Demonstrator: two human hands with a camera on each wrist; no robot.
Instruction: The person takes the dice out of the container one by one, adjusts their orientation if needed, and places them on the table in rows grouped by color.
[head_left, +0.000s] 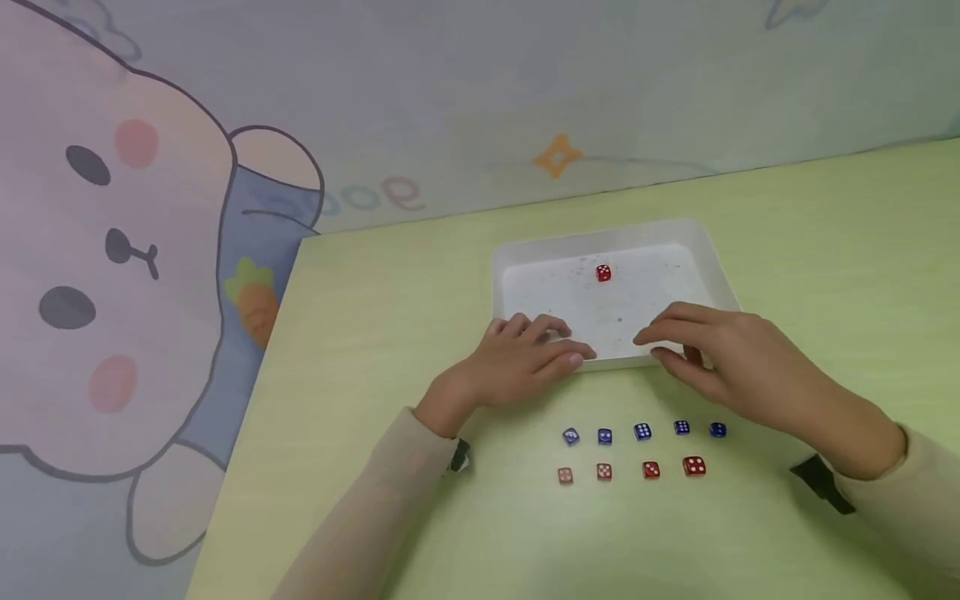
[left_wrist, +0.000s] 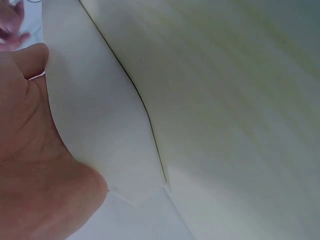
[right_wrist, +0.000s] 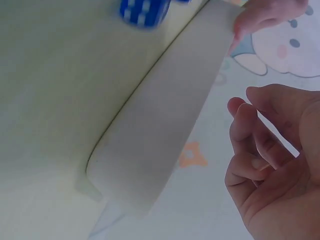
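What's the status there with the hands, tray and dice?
Left hand rests on white plastic tray near rim. Right hand hovers at rim, empty. One red die inside. Nothing blocking.

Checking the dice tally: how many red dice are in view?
5. One red die lies in the white tray; four sit in the near row on the table. The hands could hide more.

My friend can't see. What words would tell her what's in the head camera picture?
Two hands rest at the near rim of a white tray on a green table: left hand on its corner, right hand beside it. One red die lies inside; five blue dice and four red dice sit in rows nearer the person.
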